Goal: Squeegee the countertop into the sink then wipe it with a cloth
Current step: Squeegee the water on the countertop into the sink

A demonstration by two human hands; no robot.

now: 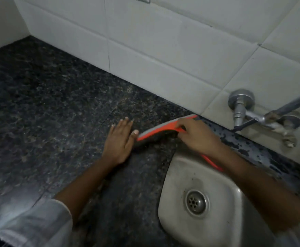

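Observation:
An orange and grey squeegee rests blade-down on the dark speckled granite countertop, just left of the steel sink. My right hand is closed around its head, and the orange handle runs back under my wrist over the sink's rim. My left hand lies flat on the counter, fingers spread, its thumb almost touching the squeegee's left end. No cloth is in view.
White wall tiles border the counter at the back. A chrome wall tap sticks out above the sink at the right. The drain sits in the sink's middle. A narrow granite strip runs behind the sink.

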